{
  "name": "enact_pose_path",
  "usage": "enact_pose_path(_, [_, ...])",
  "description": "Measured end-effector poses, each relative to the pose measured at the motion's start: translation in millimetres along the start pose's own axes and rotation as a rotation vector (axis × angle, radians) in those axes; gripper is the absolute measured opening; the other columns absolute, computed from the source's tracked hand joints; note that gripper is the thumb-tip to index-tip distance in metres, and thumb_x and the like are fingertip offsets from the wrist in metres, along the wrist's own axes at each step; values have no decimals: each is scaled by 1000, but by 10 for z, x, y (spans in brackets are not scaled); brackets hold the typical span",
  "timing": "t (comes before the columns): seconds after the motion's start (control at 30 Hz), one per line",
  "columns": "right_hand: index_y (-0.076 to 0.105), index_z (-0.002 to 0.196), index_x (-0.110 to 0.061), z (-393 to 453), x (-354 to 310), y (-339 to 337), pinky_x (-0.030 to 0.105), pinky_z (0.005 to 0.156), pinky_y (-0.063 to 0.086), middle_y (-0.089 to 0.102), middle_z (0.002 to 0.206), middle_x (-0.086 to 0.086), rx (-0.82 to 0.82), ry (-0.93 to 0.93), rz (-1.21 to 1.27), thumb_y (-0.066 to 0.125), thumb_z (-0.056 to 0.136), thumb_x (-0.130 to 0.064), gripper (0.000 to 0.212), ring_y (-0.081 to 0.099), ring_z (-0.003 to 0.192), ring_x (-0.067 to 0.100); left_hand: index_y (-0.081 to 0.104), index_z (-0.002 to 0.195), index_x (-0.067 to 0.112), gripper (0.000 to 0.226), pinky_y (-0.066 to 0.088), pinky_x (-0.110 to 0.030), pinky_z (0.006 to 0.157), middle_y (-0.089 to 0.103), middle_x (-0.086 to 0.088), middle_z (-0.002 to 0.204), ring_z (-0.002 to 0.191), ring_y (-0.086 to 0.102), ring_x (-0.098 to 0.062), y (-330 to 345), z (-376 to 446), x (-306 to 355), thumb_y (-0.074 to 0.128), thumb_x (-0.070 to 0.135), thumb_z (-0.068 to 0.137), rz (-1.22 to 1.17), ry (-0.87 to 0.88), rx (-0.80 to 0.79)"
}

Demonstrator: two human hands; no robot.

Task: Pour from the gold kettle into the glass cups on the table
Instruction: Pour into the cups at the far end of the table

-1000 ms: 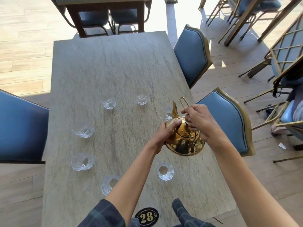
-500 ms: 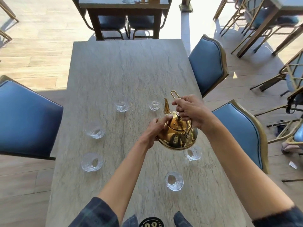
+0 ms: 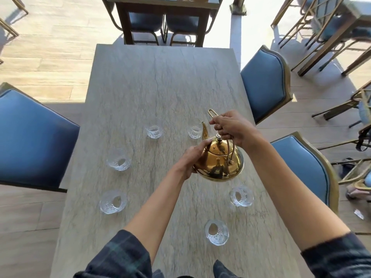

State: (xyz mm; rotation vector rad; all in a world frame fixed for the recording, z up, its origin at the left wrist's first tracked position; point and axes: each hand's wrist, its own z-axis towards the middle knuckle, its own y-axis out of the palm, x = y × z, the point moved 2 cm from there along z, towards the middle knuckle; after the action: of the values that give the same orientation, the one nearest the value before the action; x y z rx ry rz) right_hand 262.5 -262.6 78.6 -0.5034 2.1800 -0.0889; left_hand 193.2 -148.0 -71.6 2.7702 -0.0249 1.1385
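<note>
The gold kettle [image 3: 219, 163] hangs in the air over the right half of the grey table [image 3: 160, 87]. My right hand [image 3: 230, 127] is closed around its wire handle. My left hand [image 3: 192, 159] presses against the kettle's left side and lid. The spout points away from me, at the far right glass cup [image 3: 195, 129]. Several other glass cups stand in a ring: far left [image 3: 154, 131], left [image 3: 118, 161], near left [image 3: 113, 201], near middle [image 3: 216, 232] and right [image 3: 241, 196], just below the kettle.
Blue padded chairs stand at the left [image 3: 30, 137] and the right [image 3: 265, 83] [image 3: 305, 169] of the table. Another table with chairs [image 3: 162, 21] is beyond the far edge. Gold chair frames crowd the right side of the floor.
The kettle has moved away from me, from above the right cup toward the far right cup. Both hands stayed on it. The camera has tipped up, so the near cups show lower.
</note>
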Motion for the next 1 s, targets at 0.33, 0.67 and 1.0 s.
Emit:
enact_pose_path(0.33, [63,101,2,143,-31,-2,17,33,27,44,61,0,3,28,-17,52,102,-9,15,36,45,7,81,126,21,69,59,-58,108,88,-10,116,115,81,-38,28,63,25,67,80,94,-31,-21,-11])
enact_pose_path(0.67, [64,109,5,157,-2,-50,18,35,30,47,61,1,23,23,-26,54,101,-11,21,39,46,7,79,133,20,75,67,-44,89,86,-10,120,112,82,-33,65,52,48,66,82,93,-38,-17,-36])
enact_pose_path(1.0, [65,106,4,148,-18,-128,18,36,32,50,63,2,21,18,-40,55,100,-11,19,42,49,8,78,131,22,74,65,-43,89,87,-8,118,111,82,-33,148,44,70,65,83,92,-51,-3,-51])
